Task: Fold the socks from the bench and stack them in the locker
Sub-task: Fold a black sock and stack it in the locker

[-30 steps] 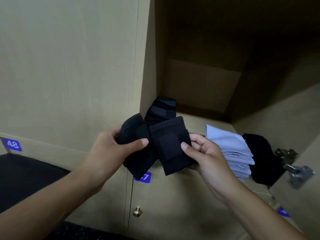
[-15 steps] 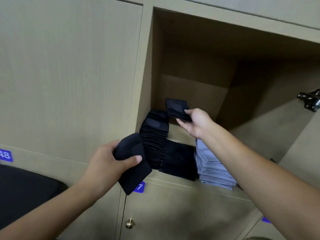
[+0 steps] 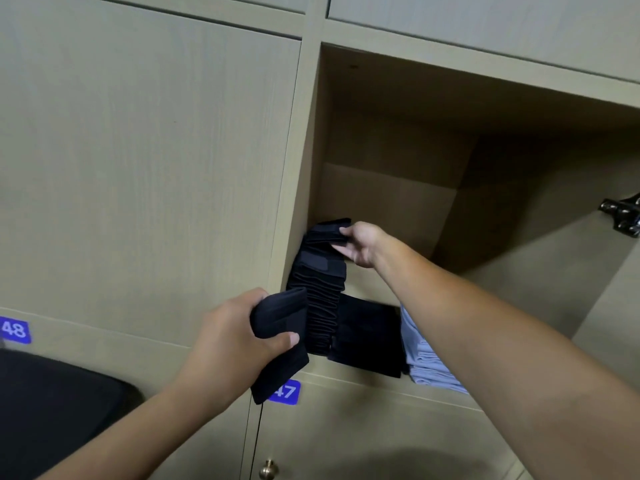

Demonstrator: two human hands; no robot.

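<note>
An open wooden locker holds a tall stack of folded black socks against its left wall. My right hand reaches inside and grips a folded black sock lying on top of that stack. My left hand stays outside the locker, just left of the stack's front, holding another folded black sock that hangs down over the blue "47" label. A low black pile and a light blue folded stack lie to the right, partly hidden by my right forearm.
Closed locker doors fill the left side, with a blue "48" label. A dark bench surface sits at the lower left. A brass knob is below. A metal door hinge sticks out at the right edge.
My right hand carried its folded black sock from in front of the locker into it and lowered it onto the tall black stack. My left hand kept its sock and rose slightly.
</note>
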